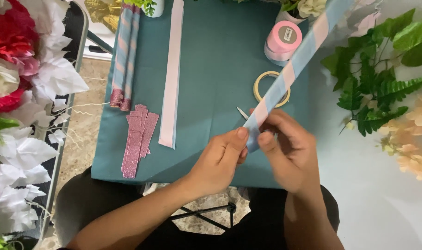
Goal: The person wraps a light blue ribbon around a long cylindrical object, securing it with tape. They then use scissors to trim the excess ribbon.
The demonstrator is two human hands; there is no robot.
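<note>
both hands (261,155) pinch a blue-pink ribbon strip (295,67) over teal cloth (215,69).

Bare forearms, no sleeves or jewellery; left hand (218,159), right hand (292,153); dark trousers

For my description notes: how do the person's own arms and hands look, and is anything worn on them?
Both forearms are bare, with no sleeves in view. The left hand and the right hand have no gloves, rings, watch or bracelets visible. Fingernails are short and unpainted.

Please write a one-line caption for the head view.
Both hands, left hand and right hand, hold a blue-and-pink striped strip over a teal cloth.
</note>
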